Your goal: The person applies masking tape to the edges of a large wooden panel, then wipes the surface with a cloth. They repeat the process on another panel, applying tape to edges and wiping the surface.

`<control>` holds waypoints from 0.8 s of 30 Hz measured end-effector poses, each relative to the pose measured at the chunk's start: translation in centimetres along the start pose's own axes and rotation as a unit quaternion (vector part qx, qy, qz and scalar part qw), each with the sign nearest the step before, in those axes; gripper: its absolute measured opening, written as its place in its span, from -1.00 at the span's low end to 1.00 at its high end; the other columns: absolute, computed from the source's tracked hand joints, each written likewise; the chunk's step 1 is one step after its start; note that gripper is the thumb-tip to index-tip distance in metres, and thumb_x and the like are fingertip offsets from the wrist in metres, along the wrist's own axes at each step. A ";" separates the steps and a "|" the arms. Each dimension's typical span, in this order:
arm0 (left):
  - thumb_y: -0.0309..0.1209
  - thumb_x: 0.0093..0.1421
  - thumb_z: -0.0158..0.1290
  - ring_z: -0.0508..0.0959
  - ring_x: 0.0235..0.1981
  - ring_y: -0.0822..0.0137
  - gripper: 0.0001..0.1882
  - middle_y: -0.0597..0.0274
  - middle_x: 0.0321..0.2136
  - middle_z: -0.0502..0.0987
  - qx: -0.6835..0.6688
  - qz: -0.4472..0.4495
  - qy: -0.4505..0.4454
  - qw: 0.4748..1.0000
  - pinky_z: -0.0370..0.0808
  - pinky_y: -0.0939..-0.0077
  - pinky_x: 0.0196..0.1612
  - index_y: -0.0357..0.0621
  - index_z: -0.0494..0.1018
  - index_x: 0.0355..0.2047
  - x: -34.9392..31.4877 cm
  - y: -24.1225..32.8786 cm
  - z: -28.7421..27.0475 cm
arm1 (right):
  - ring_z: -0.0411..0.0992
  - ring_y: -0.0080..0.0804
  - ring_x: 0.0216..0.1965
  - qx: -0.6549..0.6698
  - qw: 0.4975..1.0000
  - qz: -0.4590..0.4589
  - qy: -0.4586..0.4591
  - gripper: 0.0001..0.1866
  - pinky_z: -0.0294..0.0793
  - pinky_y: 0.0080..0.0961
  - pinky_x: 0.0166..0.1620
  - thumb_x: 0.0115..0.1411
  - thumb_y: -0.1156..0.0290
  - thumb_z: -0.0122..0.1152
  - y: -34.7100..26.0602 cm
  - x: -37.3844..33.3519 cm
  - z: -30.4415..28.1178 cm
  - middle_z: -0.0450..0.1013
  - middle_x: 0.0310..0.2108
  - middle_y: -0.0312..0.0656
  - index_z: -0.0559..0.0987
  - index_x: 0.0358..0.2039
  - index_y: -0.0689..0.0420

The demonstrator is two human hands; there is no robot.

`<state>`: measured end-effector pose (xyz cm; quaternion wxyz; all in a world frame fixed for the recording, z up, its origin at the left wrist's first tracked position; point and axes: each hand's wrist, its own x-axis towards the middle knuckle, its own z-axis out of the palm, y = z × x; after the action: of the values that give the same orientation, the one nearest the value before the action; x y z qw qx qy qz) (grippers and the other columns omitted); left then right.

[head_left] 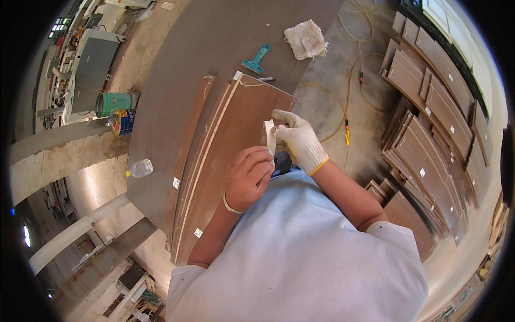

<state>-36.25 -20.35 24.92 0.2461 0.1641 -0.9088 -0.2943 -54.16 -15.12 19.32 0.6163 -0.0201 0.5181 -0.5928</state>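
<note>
A pale, narrow roll that looks like tape [270, 138] is held upright between my two hands, close to my body. My bare left hand [249, 174], with a bracelet at the wrist, is closed round its lower end. On my right hand [300, 139] is a white knitted glove with a yellow cuff; its thumb and fingertips pinch the roll's upper part. Beneath the hands lies a brown wooden panel [230, 129], stacked on other boards. Beyond its far end are a teal scraper [256, 60] and a pen-like stick [266, 79].
The boards rest on a large dark table [177, 59]. A folded whitish cloth [306, 40] lies at its far right edge, a clear plastic bottle [140, 168] at its left edge. Stacked brown panels [424, 134] stand on the right; a yellowish hose [343, 104] crosses the floor.
</note>
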 end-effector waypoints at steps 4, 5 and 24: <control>-0.61 0.07 0.29 0.70 -0.04 0.05 -0.83 0.16 -0.19 0.69 -0.009 0.001 -0.029 1.000 0.62 0.20 -0.05 -0.17 0.56 -0.33 0.0 -0.2 0.4 | 0.65 -0.14 -0.11 0.045 0.999 0.016 0.006 -0.30 0.71 -0.18 -0.04 0.28 0.62 0.17 0.3 0.8 -0.3 0.51 0.10 0.11 0.28 0.44 0.40; -0.61 0.08 0.29 0.70 -0.04 0.04 -0.84 0.14 -0.17 0.69 -0.020 -0.001 -0.041 0.999 0.63 0.19 -0.05 -0.18 0.56 -0.33 -0.1 -0.2 0.4 | 0.65 -0.10 -0.12 0.061 0.998 0.023 0.012 -0.30 0.71 -0.14 -0.04 0.30 0.63 0.14 0.3 1.0 -0.4 0.51 0.08 0.12 0.25 0.45 0.40; -0.61 0.45 0.09 0.70 -0.04 0.17 -0.97 -0.06 -0.04 0.67 -0.397 -0.190 0.007 0.898 0.64 0.31 0.06 -0.28 0.48 -0.14 1.9 -4.0 0.3 | 0.63 0.00 -0.06 0.280 0.956 0.086 -0.019 -0.33 0.68 0.01 0.01 0.38 0.60 0.06 -0.9 4.9 -4.0 0.54 0.00 0.13 0.14 0.47 0.26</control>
<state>-37.40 -24.16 22.98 0.2369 0.2246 -0.6663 -0.6705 -58.61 -16.70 15.02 0.6556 0.1861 0.3191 -0.6586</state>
